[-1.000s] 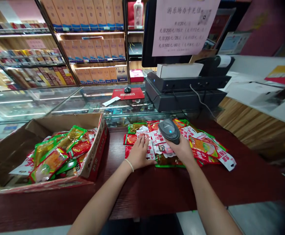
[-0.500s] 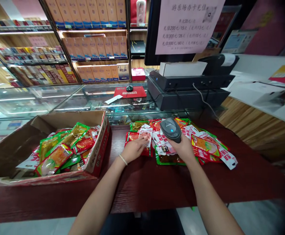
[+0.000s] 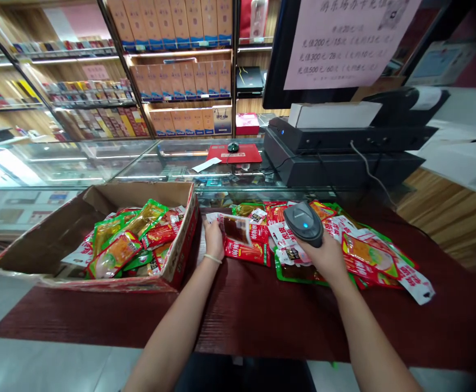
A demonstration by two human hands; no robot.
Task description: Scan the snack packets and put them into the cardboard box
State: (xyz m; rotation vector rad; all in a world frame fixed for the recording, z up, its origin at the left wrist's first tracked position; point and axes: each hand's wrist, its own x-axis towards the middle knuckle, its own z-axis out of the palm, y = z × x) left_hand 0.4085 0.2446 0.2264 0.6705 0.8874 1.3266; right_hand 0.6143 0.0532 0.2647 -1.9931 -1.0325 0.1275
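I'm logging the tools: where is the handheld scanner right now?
In the head view, right of centre, the handheld scanner is in the person's right hand, over the packets.

Two hands show: one left hand [image 3: 214,238] with one packet [image 3: 235,228] and one wristband [image 3: 212,258], one right hand [image 3: 328,260] with one scanner [image 3: 302,223]. One carton [image 3: 188,239] holds at least five packets [image 3: 115,255], overlapping too much for an exact count. There are one mouse [image 3: 233,147], one red pad [image 3: 248,156], one paper slip [image 3: 206,165], one monitor [image 3: 278,65] and one printed sheet [image 3: 344,54].
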